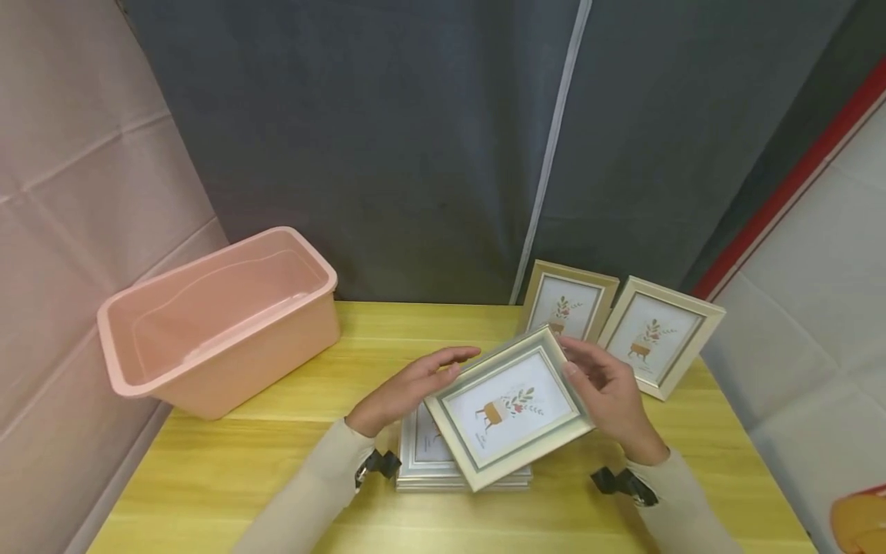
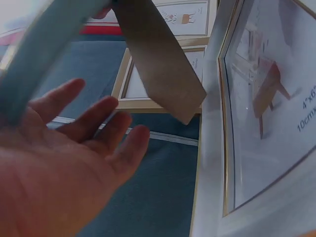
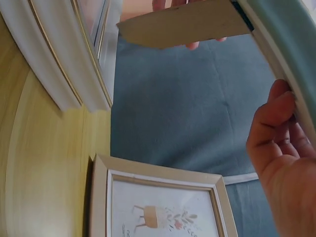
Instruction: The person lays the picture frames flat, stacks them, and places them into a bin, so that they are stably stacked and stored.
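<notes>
Wooden table [image 1: 360,531], near edge cut off from view. Mid-surface, between left and right edges: silver frame stack [image 1: 414,469], mostly covered, count unclear. Tilted above it, held frame [image 1: 508,406]; right hand [image 1: 616,400] pinches its right side, some fingers hidden behind. Left hand [image 1: 411,388], fingers extended, beside its upper left side; contact hard to tell. Brown stand leg [image 2: 155,64] juts from its back. Far left corner: pink bin [image 1: 270,358]. Far right corner: gold frame [image 1: 566,296], lower part blocked, beside cream frame [image 1: 649,338], both propped up.
</notes>
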{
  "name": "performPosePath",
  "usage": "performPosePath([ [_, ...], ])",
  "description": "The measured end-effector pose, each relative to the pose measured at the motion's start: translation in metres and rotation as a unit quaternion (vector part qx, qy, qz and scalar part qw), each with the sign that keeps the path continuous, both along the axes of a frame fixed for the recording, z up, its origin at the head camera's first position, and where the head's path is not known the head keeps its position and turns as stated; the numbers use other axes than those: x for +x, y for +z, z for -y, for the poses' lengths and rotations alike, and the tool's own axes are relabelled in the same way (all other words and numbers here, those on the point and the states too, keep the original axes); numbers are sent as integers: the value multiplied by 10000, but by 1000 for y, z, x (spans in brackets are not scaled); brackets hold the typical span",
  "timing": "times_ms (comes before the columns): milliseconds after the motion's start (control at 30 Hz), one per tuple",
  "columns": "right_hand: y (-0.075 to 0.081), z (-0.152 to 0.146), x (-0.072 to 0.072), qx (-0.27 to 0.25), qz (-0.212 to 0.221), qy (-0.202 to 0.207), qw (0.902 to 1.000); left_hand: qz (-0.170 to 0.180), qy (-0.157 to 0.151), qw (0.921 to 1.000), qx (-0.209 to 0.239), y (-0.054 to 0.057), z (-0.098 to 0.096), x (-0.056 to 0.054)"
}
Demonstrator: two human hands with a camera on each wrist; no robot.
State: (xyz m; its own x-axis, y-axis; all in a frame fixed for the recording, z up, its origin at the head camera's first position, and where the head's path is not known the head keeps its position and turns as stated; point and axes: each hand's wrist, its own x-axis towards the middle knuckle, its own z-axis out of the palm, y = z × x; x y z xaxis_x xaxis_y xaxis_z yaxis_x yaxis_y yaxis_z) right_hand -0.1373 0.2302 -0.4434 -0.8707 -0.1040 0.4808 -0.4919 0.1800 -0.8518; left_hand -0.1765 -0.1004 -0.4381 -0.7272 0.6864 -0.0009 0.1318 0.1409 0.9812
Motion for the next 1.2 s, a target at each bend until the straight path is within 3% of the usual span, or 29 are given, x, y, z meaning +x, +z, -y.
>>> performPosePath([
  [100,-1,1,0,-4,-9,32,10000,434,-498,9968,451,-3,0,-5],
  [200,-3,0,0,84,-47,28,9999,696,-953,9885,947,-6,-1,-9],
  [300,-4,0,0,170,-102,-2,9998,720,-1090,9858,1059,-7,-1,-10],
  [400,-4,-1,0,157,-161,16,9997,518,-932,9902,898,-7,-3,-9],
  [533,-4,-1,-1,-22,-166,214,9996,-7,-553,9963,664,-7,-3,-6],
  [867,-1,-1,-2,-128,-181,296,9993,-560,282,9970,449,-10,-3,-2],
  [1033,-3,-3,-3,-190,-292,153,9993,-698,548,9956,303,-11,-3,1],
  [1200,-4,-3,-3,-333,-426,20,9985,-515,704,9955,369,-12,-1,8],
])
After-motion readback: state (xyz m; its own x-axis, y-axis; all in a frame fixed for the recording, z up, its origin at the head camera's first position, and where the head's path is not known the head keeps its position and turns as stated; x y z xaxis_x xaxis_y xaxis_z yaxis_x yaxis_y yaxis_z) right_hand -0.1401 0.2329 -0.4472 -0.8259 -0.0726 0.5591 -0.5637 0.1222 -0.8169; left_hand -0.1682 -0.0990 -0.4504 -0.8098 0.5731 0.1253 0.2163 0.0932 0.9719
